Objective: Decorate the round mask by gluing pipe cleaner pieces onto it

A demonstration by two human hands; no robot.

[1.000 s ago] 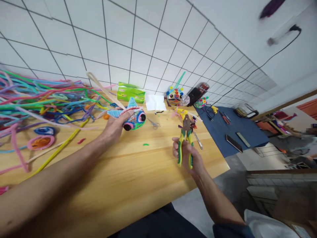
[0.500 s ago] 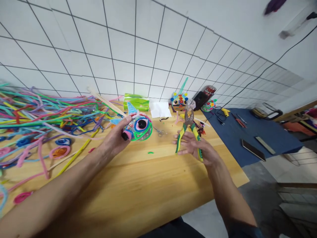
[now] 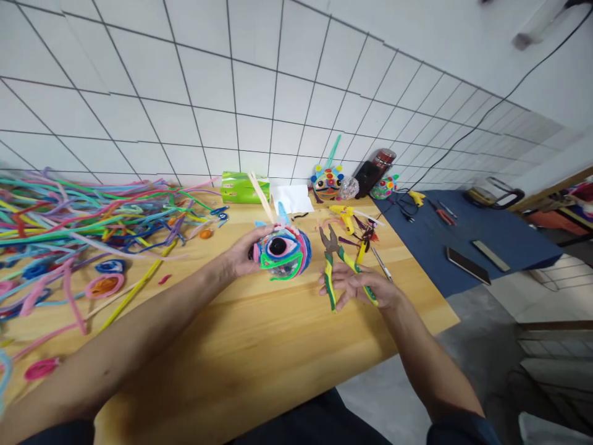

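My left hand (image 3: 248,252) is closed around a round craft head (image 3: 291,250) wrapped in blue, pink and green fuzzy pipe cleaners, with a big black eye facing me. A pale blue horn and two thin wooden sticks (image 3: 262,196) rise above it. To the right, my right hand (image 3: 354,285) grips yellow-and-green-handled pliers (image 3: 331,247). The plier jaws point away from me and the handles are spread. Between the two hands there is a gap above the wooden table (image 3: 259,346).
Tangled pipe cleaners (image 3: 92,216) cover the table's left side. Behind are a green tissue pack (image 3: 245,187), white paper (image 3: 291,199), a finished craft head (image 3: 328,183) and a thermos (image 3: 383,162). A yellow glue gun (image 3: 343,217) lies beyond the pliers. A phone (image 3: 467,266) rests on blue cloth.
My left hand has moved right and turned the craft head, so its eye faces me more directly. The pliers have moved lower and left, away from the clear faceted ball behind them.
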